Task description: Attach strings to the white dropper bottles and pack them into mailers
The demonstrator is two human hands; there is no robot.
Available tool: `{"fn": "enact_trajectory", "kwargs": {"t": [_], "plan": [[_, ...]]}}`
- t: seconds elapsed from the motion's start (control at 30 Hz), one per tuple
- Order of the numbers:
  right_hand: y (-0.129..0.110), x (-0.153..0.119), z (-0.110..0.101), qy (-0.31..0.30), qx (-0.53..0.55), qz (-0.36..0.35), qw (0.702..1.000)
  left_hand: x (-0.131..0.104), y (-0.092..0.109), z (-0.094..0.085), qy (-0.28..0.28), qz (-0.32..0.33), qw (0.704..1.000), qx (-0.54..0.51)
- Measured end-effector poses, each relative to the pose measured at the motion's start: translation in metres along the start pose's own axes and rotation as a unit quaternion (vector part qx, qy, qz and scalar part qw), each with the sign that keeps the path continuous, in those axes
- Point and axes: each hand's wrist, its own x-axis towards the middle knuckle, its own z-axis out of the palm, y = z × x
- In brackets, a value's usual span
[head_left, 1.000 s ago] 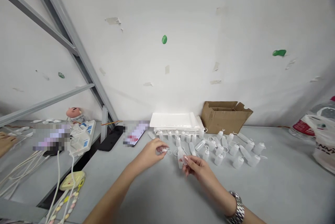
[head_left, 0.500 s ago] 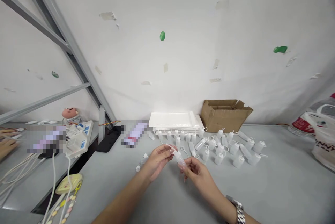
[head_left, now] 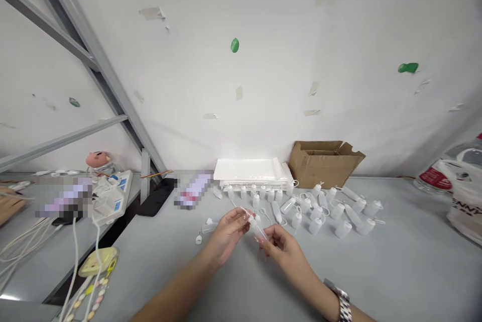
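A small translucent squeeze bottle [head_left: 259,231] is held tilted above the grey table, its capped end up and to the left. My right hand [head_left: 282,249] grips the lower body between thumb and fingers. At the upper end, my left hand [head_left: 229,234] pinches the bottle's cap; the fingertips partly hide it. Left of that hand lies another small bottle [head_left: 208,227], partly covered by the hand, with a loose white cap [head_left: 198,239] close by. Several similar bottles [head_left: 342,229], some upright and some lying down, spread beyond and right of my hands.
Behind the bottles stand a stack of white packets [head_left: 248,171] and an open cardboard box [head_left: 326,166]. A black phone [head_left: 157,200] lies left, near a power strip [head_left: 113,201] with cables. At right is a plastic bag [head_left: 467,201]. Another person's hand [head_left: 10,206] shows far left.
The view has shifted slightly. Both hands keep nearly the same hold on the bottle, and the small bottle beside my left hand shows a little more.
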Motion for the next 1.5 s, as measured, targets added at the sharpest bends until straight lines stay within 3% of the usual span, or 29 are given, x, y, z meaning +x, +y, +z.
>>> {"fn": "enact_trajectory", "kwargs": {"t": [0.13,0.3,0.6,0.73,0.83,0.93,1.03,1.17,1.3,1.5], "plan": [[-0.001,-0.001,0.0,0.009,-0.027,-0.005,1.0,-0.002,0.002,0.003,0.005,0.014,0.999,0.046],[-0.004,-0.006,-0.001,0.054,-0.114,-0.06,0.99,-0.004,0.006,0.004,0.025,0.03,0.994,0.105],[0.002,-0.011,-0.004,0.083,-0.169,-0.15,0.97,-0.008,0.002,0.009,0.081,0.032,0.99,0.112],[-0.003,-0.008,-0.004,0.075,-0.087,-0.074,0.991,-0.007,0.003,0.007,0.05,0.044,0.992,0.107],[-0.009,-0.003,-0.003,-0.006,0.054,0.019,0.998,-0.005,0.005,0.004,0.034,0.051,0.99,0.128],[-0.012,0.001,-0.003,-0.111,0.237,0.109,0.959,-0.004,0.003,0.003,0.038,0.056,0.986,0.15],[-0.013,0.004,-0.005,-0.109,0.339,0.16,0.921,-0.002,-0.001,0.004,0.063,0.064,0.98,0.178],[-0.012,0.004,-0.009,-0.096,0.357,0.166,0.914,-0.002,-0.002,0.004,0.096,0.148,0.952,0.25],[-0.012,0.004,-0.011,-0.127,0.364,0.183,0.904,-0.007,0.002,0.003,0.069,0.264,0.894,0.356],[-0.012,0.003,-0.011,-0.149,0.365,0.192,0.899,-0.012,0.006,0.005,-0.017,0.199,0.924,0.327]]}}
